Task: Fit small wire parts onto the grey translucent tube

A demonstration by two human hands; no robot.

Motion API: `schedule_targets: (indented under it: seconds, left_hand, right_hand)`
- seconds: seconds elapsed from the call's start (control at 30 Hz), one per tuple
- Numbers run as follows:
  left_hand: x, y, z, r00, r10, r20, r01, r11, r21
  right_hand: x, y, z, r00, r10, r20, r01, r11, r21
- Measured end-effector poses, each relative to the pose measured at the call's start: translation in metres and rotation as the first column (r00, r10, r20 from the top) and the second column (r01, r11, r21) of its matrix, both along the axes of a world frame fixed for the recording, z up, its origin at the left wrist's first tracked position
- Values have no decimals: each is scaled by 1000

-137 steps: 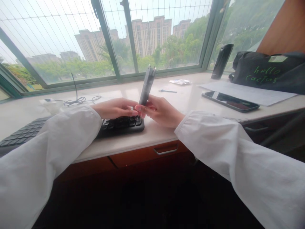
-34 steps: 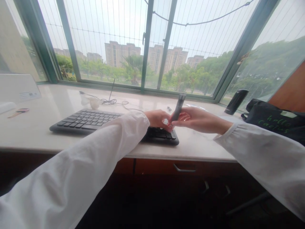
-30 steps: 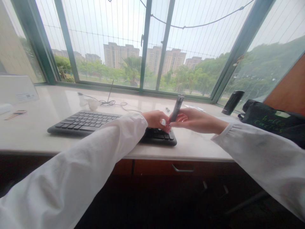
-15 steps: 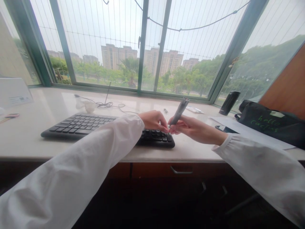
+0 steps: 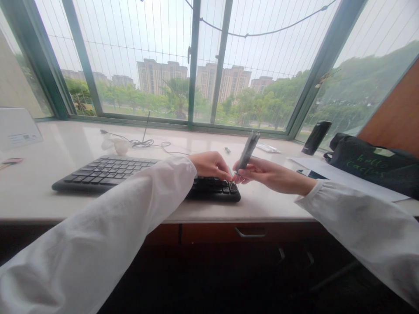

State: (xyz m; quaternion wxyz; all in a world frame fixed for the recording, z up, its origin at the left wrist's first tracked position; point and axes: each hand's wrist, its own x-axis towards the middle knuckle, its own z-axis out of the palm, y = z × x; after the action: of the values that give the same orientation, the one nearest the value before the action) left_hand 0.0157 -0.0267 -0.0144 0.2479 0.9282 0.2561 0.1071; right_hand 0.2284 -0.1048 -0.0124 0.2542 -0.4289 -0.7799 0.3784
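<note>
My right hand (image 5: 270, 175) pinches a slim translucent grey pen-like tube (image 5: 248, 152), which tilts up and to the right. The fingertips of my left hand (image 5: 209, 165) curl against the tube's lower end. A thin bright sliver shows there, too small to name. Both hands hover just above the right end of a black keyboard (image 5: 111, 173), and my white left sleeve (image 5: 147, 196) lies across its middle.
The white stone desktop (image 5: 262, 207) holds a tangled cable with a white item (image 5: 118, 146), a phone (image 5: 310, 172) on a paper sheet (image 5: 347, 183), a black flask (image 5: 316, 138) and a black bag (image 5: 373, 165). A window runs behind the desk. A drawer handle (image 5: 250, 233) sits below the edge.
Since the previous frame, the tube stands slightly more upright and the view has drifted a little, moving the keyboard left. Both hands stay together at the tube's lower end.
</note>
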Motion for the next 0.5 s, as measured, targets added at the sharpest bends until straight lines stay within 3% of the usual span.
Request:
schedule_targets:
  seconds: [0.3,0.5]
  left_hand:
    - [1,2,-2,1000,-27,7,27,1000,-10]
    - [1,3,-3,999,-45,15,45,999,-19]
  right_hand:
    - [0,-9,-2,997,62,37,-66,991,115]
    - [-3,-12,-10,999,17,46,-27,977,212]
